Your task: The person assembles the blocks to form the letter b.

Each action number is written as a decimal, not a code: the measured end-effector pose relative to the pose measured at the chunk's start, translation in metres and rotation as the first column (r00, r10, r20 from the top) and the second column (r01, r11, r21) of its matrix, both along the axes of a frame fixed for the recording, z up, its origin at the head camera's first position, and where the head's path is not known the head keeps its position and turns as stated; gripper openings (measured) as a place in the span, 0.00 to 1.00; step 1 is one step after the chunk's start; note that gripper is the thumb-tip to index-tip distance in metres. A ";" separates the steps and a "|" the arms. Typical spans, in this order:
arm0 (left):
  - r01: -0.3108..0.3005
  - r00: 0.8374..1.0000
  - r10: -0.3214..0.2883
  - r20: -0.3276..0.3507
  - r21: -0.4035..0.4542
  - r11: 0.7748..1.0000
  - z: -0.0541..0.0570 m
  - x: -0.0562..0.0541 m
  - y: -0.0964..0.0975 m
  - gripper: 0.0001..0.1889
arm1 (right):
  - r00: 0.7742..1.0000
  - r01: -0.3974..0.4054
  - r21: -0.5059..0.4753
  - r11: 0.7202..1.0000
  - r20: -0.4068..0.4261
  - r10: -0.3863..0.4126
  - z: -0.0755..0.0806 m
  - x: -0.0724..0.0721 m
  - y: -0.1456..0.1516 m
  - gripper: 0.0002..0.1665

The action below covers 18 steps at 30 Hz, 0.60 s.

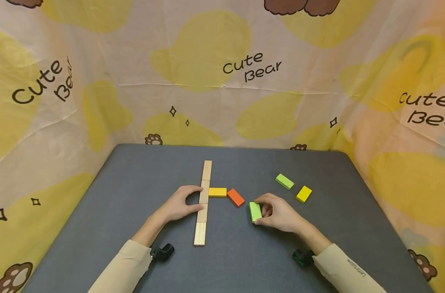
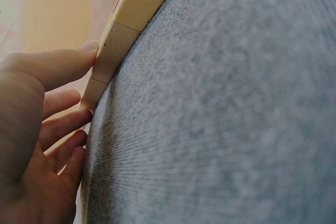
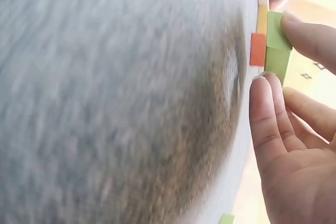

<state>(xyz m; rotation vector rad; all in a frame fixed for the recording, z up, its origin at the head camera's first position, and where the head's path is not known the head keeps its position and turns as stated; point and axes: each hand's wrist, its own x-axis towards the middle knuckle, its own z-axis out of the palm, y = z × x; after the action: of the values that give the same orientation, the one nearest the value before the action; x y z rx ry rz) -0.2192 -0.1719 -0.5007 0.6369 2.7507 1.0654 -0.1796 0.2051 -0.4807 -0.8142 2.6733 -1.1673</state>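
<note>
A straight row of plain wooden blocks (image 1: 202,215) runs away from me on the grey table. My left hand (image 1: 176,204) lies at its left side, thumb and fingertips touching the wood (image 2: 111,51), fingers not curled round it. Against the row's right side sits a yellow block (image 1: 217,193), and an orange block (image 1: 235,197) lies at a slant by its far end. Right of the orange block, my right hand (image 1: 282,213) pinches a light-green block (image 1: 255,212) by its two ends, thumb against fingers. Whether that block touches the table I cannot tell.
Another green block (image 1: 284,182) and a bright yellow block (image 1: 304,194) lie loose at the back right of the table (image 1: 149,167). Printed cloth (image 1: 193,49) hangs along the back and both sides.
</note>
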 end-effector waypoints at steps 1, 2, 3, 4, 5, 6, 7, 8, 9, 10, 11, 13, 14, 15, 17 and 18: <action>-0.001 1.000 0.001 0.002 0.003 1.000 0.000 0.000 0.000 0.34 | 1.000 -0.004 -0.004 1.000 -0.002 0.004 -0.001 0.000 -0.002 0.34; 0.000 1.000 0.000 0.003 0.005 1.000 0.000 0.000 0.000 0.34 | 1.000 -0.008 -0.007 1.000 -0.005 0.008 -0.001 0.000 -0.004 0.34; 0.001 1.000 -0.001 0.003 0.004 1.000 0.000 0.000 0.000 0.34 | 1.000 -0.013 -0.010 1.000 -0.007 0.013 -0.001 0.000 -0.005 0.34; 0.001 1.000 -0.001 0.003 0.004 1.000 0.000 0.000 0.000 0.34 | 1.000 -0.014 -0.010 1.000 -0.006 0.014 -0.001 0.000 -0.007 0.34; 0.002 1.000 -0.002 0.002 0.002 1.000 0.000 0.000 0.000 0.34 | 1.000 -0.016 -0.011 1.000 -0.004 0.016 -0.001 0.000 -0.008 0.34; 0.002 1.000 -0.002 0.002 0.003 1.000 0.000 0.000 0.000 0.34 | 1.000 -0.015 -0.010 1.000 -0.001 0.015 -0.001 0.001 -0.010 0.34; 0.003 1.000 -0.003 0.001 0.002 1.000 0.000 0.000 0.000 0.34 | 1.000 -0.011 -0.007 1.000 0.006 0.011 -0.001 0.001 -0.011 0.34; 0.004 1.000 -0.004 -0.001 0.000 1.000 0.000 -0.001 0.000 0.34 | 1.000 -0.007 0.000 1.000 0.009 0.007 -0.001 0.001 -0.013 0.34; 0.004 1.000 -0.004 -0.001 0.000 1.000 0.000 -0.001 0.000 0.34 | 1.000 -0.007 0.005 1.000 0.011 0.007 0.000 0.001 -0.014 0.34; 0.004 1.000 -0.004 0.000 0.001 1.000 0.001 -0.001 0.000 0.34 | 1.000 -0.004 0.012 1.000 0.017 0.004 0.000 0.001 -0.015 0.34; 0.004 1.000 -0.004 0.001 0.001 1.000 0.001 -0.001 0.000 0.34 | 1.000 -0.002 0.018 1.000 0.020 0.002 0.000 0.002 -0.016 0.34; 0.001 1.000 -0.001 0.005 0.000 1.000 0.001 -0.001 0.000 0.34 | 1.000 -0.001 0.028 1.000 0.025 0.001 0.000 0.001 -0.019 0.34; 0.000 1.000 0.000 0.007 0.000 1.000 0.001 -0.001 0.001 0.34 | 1.000 -0.003 0.033 0.999 0.027 0.002 0.000 0.002 -0.020 0.34; -0.002 1.000 0.002 0.010 0.000 1.000 0.001 -0.001 0.001 0.34 | 1.000 -0.008 0.032 0.999 0.026 0.007 0.000 0.002 -0.021 0.34; -0.004 1.000 0.004 0.014 -0.002 1.000 0.002 -0.001 0.001 0.34 | 0.999 -0.009 0.034 0.999 0.035 0.008 0.000 0.002 -0.024 0.34; -0.004 1.000 0.004 0.016 -0.002 1.000 0.002 -0.001 0.001 0.34 | 0.999 -0.011 0.037 0.999 0.038 0.010 -0.001 0.002 -0.025 0.34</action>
<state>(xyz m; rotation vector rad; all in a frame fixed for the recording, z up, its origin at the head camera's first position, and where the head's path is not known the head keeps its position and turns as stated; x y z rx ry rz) -0.2204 -0.1707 -0.4988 0.6195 2.7405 1.0634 -0.1774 0.1803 -0.4813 -0.7919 2.6489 -1.1160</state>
